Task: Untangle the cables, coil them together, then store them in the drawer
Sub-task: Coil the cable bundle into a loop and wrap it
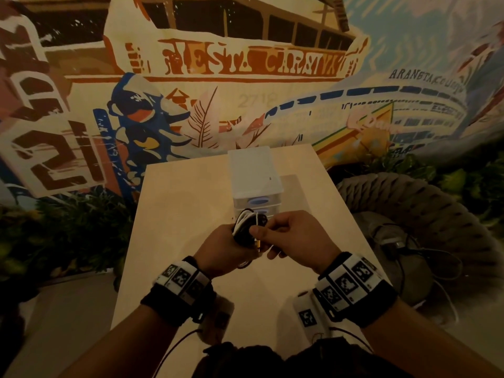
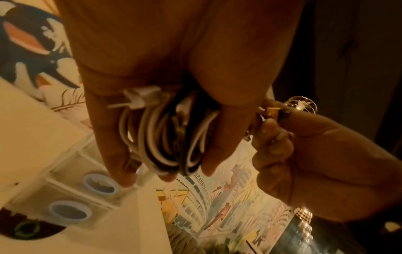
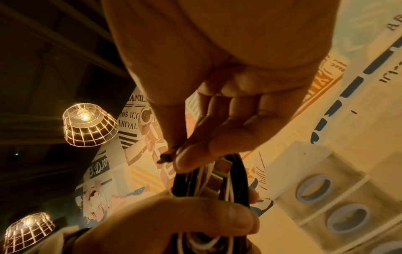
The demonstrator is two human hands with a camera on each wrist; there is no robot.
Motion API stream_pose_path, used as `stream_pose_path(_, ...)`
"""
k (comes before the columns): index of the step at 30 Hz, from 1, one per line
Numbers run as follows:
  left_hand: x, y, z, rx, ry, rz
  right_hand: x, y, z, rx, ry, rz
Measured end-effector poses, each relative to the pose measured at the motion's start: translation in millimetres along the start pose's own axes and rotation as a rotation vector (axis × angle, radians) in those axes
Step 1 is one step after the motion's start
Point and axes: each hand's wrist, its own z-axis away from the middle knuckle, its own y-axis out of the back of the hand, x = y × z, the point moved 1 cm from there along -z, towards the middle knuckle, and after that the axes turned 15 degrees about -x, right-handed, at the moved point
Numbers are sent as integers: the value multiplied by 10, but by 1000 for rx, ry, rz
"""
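Note:
A coil of white and black cables (image 1: 246, 223) (image 2: 165, 137) (image 3: 217, 182) is held above the pale table, just in front of the small white drawer unit (image 1: 253, 175). My left hand (image 1: 227, 248) (image 2: 156, 120) grips the coil with fingers and thumb curled round it. My right hand (image 1: 289, 236) (image 3: 182, 154) pinches a black cable end with a connector (image 3: 166, 157) between thumb and forefinger, right beside the coil. In the left wrist view a gold-coloured plug tip (image 2: 273, 111) shows at the right hand's fingers. The drawers (image 2: 87, 197) with blue round pulls look closed.
The drawer unit stands on a narrow light wooden table (image 1: 191, 203). A woven grey seat (image 1: 414, 214) with dark cables on it lies to the right. A painted mural wall (image 1: 245, 77) is behind, plants (image 1: 68, 236) at the left, caged lamps (image 3: 89, 125) overhead.

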Motion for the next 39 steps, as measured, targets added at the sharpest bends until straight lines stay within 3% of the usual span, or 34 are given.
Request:
stream_pose_path(3, 1, -5, 21, -110, -22, 185, -5, -15, -59, 61, 51, 84)
stream_pose_path(7, 10, 23, 80, -311, -215, 609, -61, 23, -100, 107, 136, 13)
stream_pose_path(11, 41, 94, 76, -367, -227, 1045, -122, -9, -76, 57, 212, 32)
stream_pose_path(15, 173, 106, 57, -347, -211, 959, -70, -95, -87, 170, 234, 175)
stream_pose_path(18, 181, 91, 26, -295, -185, 966, -56, -107, -82, 244, 237, 425)
stream_pose_path(21, 192, 101, 10, -291, -161, 966, -46, -77, -52, 187, 245, 520)
stream_pose_path(25, 153, 119, 6, -288, -182, 938, 11, -35, 3, 78, 273, 454)
stream_pose_path(29, 130, 122, 11, -338, -245, 941, 73, -109, 65, 253, 331, 345)
stream_pose_path(35, 83, 127, -2, -324, -265, 956, 74, -52, 205, 310, 547, 165)
stream_pose_path(39, 64, 145, 17, -309, -266, 940, 64, 68, 171, 286, 425, 90)
